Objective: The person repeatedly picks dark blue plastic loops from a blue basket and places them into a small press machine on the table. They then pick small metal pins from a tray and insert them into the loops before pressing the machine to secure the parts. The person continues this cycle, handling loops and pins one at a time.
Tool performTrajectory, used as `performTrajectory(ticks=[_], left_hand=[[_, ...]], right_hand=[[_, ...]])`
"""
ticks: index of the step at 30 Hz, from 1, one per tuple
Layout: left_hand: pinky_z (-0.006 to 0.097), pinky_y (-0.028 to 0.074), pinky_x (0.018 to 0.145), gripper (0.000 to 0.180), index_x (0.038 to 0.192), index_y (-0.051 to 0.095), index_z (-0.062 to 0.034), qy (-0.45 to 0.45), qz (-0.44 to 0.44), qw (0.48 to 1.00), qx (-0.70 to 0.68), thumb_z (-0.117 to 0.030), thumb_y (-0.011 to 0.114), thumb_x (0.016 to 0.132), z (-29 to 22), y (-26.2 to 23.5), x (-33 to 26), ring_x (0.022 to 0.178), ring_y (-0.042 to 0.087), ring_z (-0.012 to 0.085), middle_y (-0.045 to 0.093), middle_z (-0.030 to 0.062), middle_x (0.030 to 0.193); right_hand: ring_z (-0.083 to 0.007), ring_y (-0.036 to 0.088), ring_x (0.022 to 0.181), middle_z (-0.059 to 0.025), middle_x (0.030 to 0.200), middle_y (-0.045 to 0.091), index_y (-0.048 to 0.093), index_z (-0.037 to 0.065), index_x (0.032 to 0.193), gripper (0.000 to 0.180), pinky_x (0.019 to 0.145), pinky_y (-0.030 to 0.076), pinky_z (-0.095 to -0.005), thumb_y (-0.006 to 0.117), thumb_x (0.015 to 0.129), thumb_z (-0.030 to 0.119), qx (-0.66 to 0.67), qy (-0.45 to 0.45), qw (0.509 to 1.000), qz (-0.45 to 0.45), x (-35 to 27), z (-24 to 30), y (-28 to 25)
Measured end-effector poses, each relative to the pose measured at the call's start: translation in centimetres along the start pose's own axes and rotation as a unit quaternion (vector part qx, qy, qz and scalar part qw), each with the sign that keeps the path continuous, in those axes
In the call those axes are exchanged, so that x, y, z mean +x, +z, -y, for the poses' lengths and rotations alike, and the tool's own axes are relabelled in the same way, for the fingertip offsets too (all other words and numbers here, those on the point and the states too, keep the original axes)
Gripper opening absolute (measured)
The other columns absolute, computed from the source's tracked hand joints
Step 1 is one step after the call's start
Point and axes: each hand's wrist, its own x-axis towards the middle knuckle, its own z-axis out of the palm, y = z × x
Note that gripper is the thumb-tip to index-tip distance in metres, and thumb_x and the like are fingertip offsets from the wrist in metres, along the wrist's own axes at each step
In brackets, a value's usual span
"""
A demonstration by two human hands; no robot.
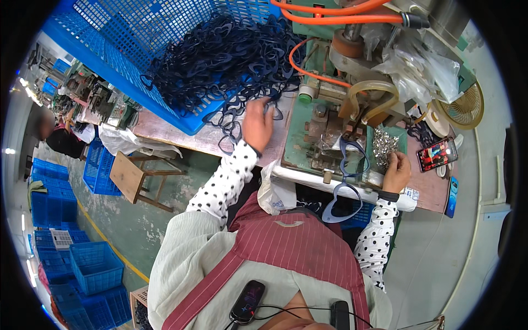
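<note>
Reaching up in the centre of the frame: left hand point(257, 127), out of a white, black-dotted fabric sleeve, half open, fingers loosely bent over dark blue, thin, spectacle-shaped plastic fronts point(228, 118) at the edge of the pile. Apparently touching them; gripping one or not, cannot tell with the fingertips among so many loops.

Just above, at upper centre, a great tangle of the same fronts, kept in a bright blue, latticed plastic basket point(104, 60) and spilling onto the pinkish worktop point(187, 129), probably for a short reach on that side.

Over to right of centre now: right hand point(397, 172), fingers curled, thumb drawn in close, right at the lower edge of a glittering heap of small silvery metal parts point(383, 147). Perhaps pinching one, but too small to tell. Heaped in a shallow green tray point(403, 144) close beside the green metal bench machine point(297, 137), likely to save travel.

And between the two hands, one slate-blue, two-looped plastic front point(347, 176), upper loop at the machine, lower loop hanging past the worktop's near edge. Touched by neither hand, so seemingly supported by the machine, leaving both hands free.

Up top, bright orange flexible hoses point(341, 19), routed high, presumably to stay clear of the fingers.
</note>
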Motion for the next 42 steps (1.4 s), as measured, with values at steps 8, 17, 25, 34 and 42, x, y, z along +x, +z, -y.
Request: performTrajectory(ticks=[8,17,25,34,42], left_hand=[[0.060,0.037,0.094,0.071,0.139,0.048,-0.0180,-0.032,0.108,0.930,0.349,-0.045,0.072,0.077,6.2,4.5,4.2,0.115,0.053,0.0392,0.045,0.0169,0.140],[0.057,0.031,0.106,0.093,0.130,0.054,-0.0031,-0.290,0.254,0.877,0.286,-0.079,0.051,0.076,5.4,3.6,9.2,0.125,0.050,0.0381,0.045,0.0198,0.139],[0.036,0.047,0.093,0.052,0.109,0.063,0.0005,-0.227,0.222,0.924,0.215,-0.030,0.073,0.068,11.2,2.9,6.7,0.109,0.055,0.0406,0.061,0.0244,0.112],[0.023,0.048,0.058,0.010,0.102,0.055,-0.0018,-0.393,0.174,0.807,-0.404,-0.004,0.055,0.092,5.3,-3.4,4.2,0.075,0.063,0.0141,0.064,0.0064,0.085],[0.029,0.048,0.061,0.016,0.096,0.058,-0.0034,-0.065,0.018,0.986,-0.154,-0.017,0.051,0.098,-7.2,-4.8,1.5,0.069,0.065,0.0193,0.068,0.0088,0.089]], right_hand=[[-0.0293,0.062,0.080,-0.0114,0.089,0.067,0.064,0.006,0.101,0.014,0.076,0.045,-0.0404,0.062,0.089,0.015,-0.026,-0.044,0.999,0.001,0.5,-0.5,0.5],[-0.0310,0.062,0.082,-0.0081,0.086,0.068,0.067,0.010,0.092,0.009,0.077,0.045,-0.0403,0.066,0.085,0.015,-0.047,-0.078,0.996,0.001,0.7,0.4,0.1],[-0.0166,0.061,0.082,-0.0088,0.087,0.070,0.074,0.004,0.096,0.018,0.075,0.047,-0.0270,0.069,0.079,0.001,0.252,0.051,0.957,0.138,1.0,10.6,-2.2],[-0.0064,0.050,0.062,-0.0029,0.082,0.070,0.060,0.002,0.105,0.035,0.060,0.040,-0.0217,0.074,0.073,0.007,0.298,0.072,0.930,0.202,0.3,17.4,-2.4],[-0.0064,0.050,0.065,-0.0055,0.080,0.067,0.048,-0.002,0.115,0.051,0.061,0.042,-0.0219,0.074,0.072,0.001,0.416,0.115,0.884,0.181,-0.1,17.7,-0.4]])
